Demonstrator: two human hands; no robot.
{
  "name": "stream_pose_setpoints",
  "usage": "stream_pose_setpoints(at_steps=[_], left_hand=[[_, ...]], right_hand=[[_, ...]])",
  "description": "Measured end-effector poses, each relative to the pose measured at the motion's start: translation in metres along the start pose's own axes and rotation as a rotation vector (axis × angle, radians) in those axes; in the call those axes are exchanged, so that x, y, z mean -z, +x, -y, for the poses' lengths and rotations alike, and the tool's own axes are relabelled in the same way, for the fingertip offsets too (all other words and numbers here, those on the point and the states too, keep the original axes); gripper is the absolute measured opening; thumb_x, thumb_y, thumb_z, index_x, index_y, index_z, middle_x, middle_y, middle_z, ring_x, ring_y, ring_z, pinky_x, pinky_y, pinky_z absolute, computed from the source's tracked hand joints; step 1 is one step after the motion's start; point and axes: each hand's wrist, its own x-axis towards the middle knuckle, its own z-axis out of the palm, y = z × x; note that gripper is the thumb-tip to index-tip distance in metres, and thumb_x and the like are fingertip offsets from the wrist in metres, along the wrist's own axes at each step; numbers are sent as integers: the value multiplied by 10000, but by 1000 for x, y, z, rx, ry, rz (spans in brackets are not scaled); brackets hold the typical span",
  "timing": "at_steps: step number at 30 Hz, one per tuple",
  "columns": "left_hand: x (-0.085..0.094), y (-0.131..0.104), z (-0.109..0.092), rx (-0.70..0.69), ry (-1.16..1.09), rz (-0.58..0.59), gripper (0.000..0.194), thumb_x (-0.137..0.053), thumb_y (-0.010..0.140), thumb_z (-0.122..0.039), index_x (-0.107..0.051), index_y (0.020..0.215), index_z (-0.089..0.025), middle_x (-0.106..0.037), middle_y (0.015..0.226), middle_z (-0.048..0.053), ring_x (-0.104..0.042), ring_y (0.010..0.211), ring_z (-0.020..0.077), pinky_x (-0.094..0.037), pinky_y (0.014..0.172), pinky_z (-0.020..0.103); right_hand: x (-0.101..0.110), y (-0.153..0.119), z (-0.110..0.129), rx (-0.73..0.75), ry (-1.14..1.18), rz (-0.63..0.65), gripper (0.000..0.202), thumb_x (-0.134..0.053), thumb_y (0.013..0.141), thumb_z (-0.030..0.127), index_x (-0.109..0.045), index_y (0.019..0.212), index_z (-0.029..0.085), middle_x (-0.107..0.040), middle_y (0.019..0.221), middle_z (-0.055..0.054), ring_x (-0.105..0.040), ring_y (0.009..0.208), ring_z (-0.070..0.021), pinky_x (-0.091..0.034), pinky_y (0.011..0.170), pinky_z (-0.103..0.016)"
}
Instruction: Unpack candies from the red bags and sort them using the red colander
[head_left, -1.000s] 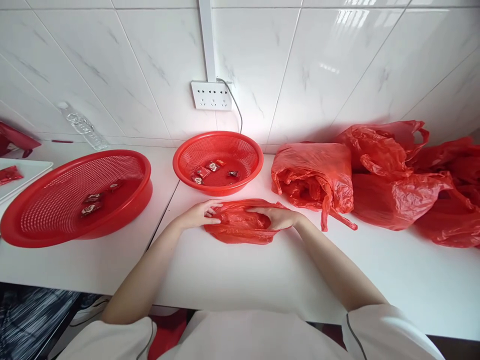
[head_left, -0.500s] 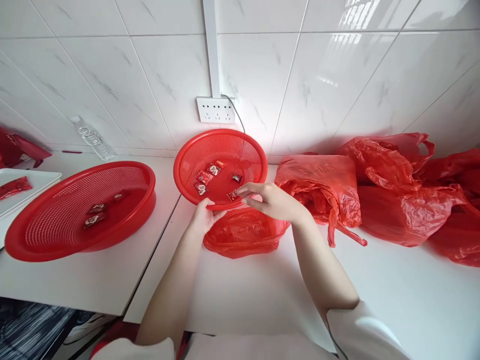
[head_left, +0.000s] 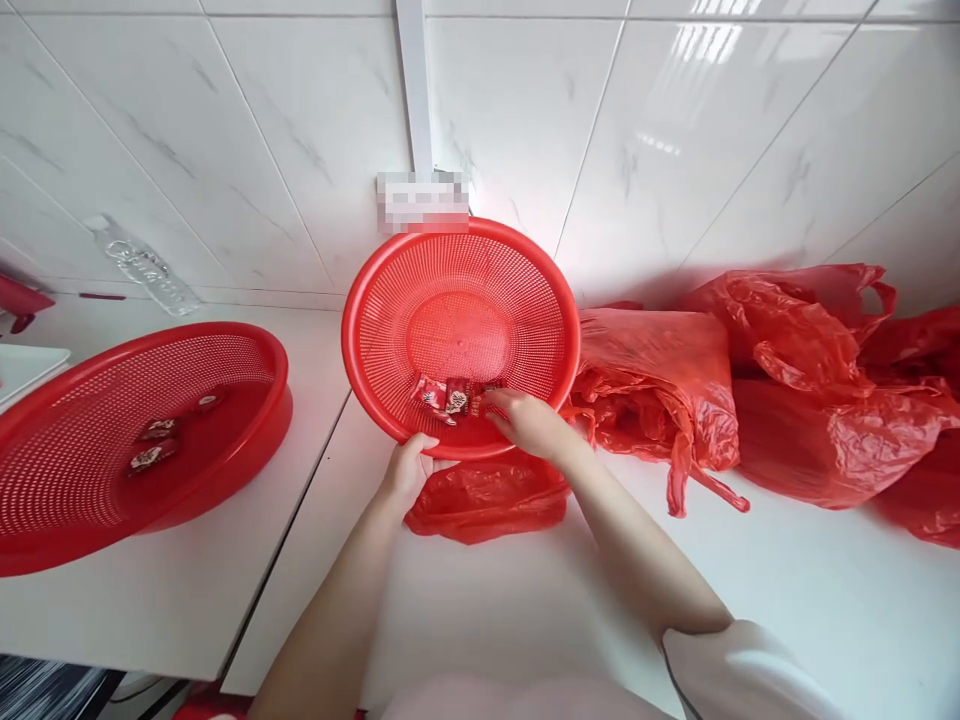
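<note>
Centrally, a round red basket (head_left: 459,330) tips toward the person over a white table (head_left: 787,580), its far rim raised in front of a tiled wall. The left hand (head_left: 407,472) grasps the near rim, thumb over the edge and fingers underneath. The right hand (head_left: 529,425) reaches inside from the right, fingertips at several small printed packets (head_left: 457,397); whether it pinches one or merely touches them, I cannot tell, as the fingers hide the contact. Just below the near rim sits a red plastic bag (head_left: 487,515), its upper part partly covered by the basket.

To handle this well, I judge, the left hand should keep the rim firm and the tilt gentle, so that the packets stay gathered by the near wall. The right hand would do best with cupped fingers swept low along the wall, catching the small packets together, its wrist clear of the bag.

The basket's mouth faces up and back toward the person. Being nearly circular, it has no clear long axis. The packets lie in a loose row running left to right along its near side; the bag, too, is longest from left to right, roughly parallel to the table's front edge.
</note>
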Motion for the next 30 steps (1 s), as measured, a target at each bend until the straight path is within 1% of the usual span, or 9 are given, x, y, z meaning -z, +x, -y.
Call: stream_pose_setpoints(at_steps=[4, 6, 11, 15, 19, 21, 25, 28, 30], left_hand=[[-3, -2, 6, -9, 4, 22, 344, -581, 686, -150, -651, 1021, -118, -722, 937, 89, -666, 972, 294, -536, 865, 465], [-5, -3, 7, -17, 1, 8, 386, -579, 687, -149, -642, 1067, -121, -723, 930, 84, -667, 970, 300, -534, 866, 473], [-7, -2, 5, -63, -27, 0, 380, -556, 699, -152, -645, 1067, -124, -719, 956, 84, -662, 984, 297, -533, 869, 470], [-3, -1, 2, -67, -19, -12, 306, -549, 703, -153, -659, 986, -109, -717, 956, 92, -666, 969, 295, -537, 858, 458], [3, -1, -1, -94, -17, -34, 288, -576, 703, -180, -652, 973, -115, -708, 998, 95, -665, 964, 295, -527, 866, 458], [4, -1, -1, -96, -17, -29, 312, -585, 702, -198, -649, 997, -118, -704, 1015, 100, -664, 967, 297, -520, 872, 460], [3, -2, -1, -111, -18, -36, 308, -578, 697, -194, -653, 987, -120, -708, 1000, 99, -665, 961, 300, -520, 861, 462], [2, -3, -1, -69, -31, -20, 313, -571, 696, -202, -657, 981, -106, -713, 960, 108, -668, 946, 305, -526, 840, 457], [1, -3, -2, -7, -37, -10, 308, -566, 685, -213, -665, 950, -90, -718, 908, 116, -673, 923, 310, -531, 823, 453]], right_hand=[[-26, 1, 2, -47, -113, 38, 490, -427, 949, 355, -419, 1398, 160, -396, 1470, -132, -319, 1389, -249, -322, 1098, -454], [-29, 0, 4, -63, -134, 64, 527, -419, 950, 381, -375, 1428, 161, -382, 1479, -127, -266, 1412, -260, -269, 1116, -507], [-13, -4, 13, -20, -91, 83, 419, -393, 966, 373, -535, 1294, 155, -574, 1292, -133, -474, 1270, -244, -380, 1044, -408], [6, -12, 20, 36, 35, 137, 422, -482, 926, 379, -543, 1291, 176, -581, 1271, -120, -564, 1157, -231, -450, 967, -366], [20, -18, 20, 135, 197, 177, 387, -555, 850, 148, -594, 1229, 216, -640, 1183, -71, -601, 1090, -191, -468, 932, -318], [24, -18, 20, 91, 276, 130, 311, -517, 857, 113, -654, 1117, 214, -684, 1067, -51, -638, 985, -176, -484, 880, -310], [26, -14, 25, -129, 685, 47, 195, -549, 878, 269, -685, 979, 171, -693, 881, -34, -652, 818, -159, -521, 791, -313], [27, -13, 32, -197, 1161, 190, 276, -605, 847, 335, -675, 1064, 178, -692, 977, -39, -658, 903, -154, -533, 862, -327], [30, -14, 36, -223, 1329, 276, 346, -648, 820, 336, -660, 1134, 190, -692, 1029, -48, -661, 947, -154, -531, 900, -340]])
